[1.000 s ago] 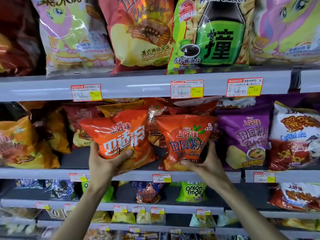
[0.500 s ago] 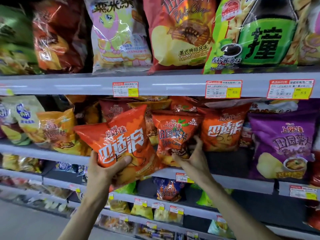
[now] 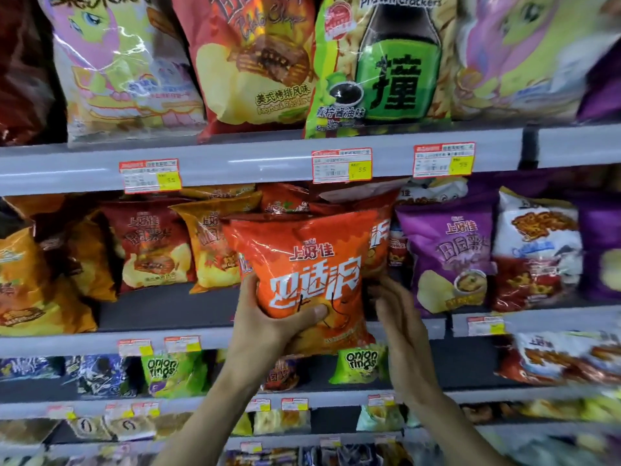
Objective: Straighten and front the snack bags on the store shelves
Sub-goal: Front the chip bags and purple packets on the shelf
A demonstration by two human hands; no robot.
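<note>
Left grip point(image 3: 265, 327) clasps the bag point(image 3: 312, 264); right grip point(image 3: 400, 324) flat, fingers straight.

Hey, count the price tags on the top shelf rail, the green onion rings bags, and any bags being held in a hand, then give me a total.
Price tags on the top rail: 3
Green onion rings bags: 2
Orange bag held by the left hand: 1
Total: 6

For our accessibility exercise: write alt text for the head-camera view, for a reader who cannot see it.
A left hand grips an orange bag at the middle shelf front; the right hand, fingers straight, is beside the bag. A purple bag stands nearby.
</note>
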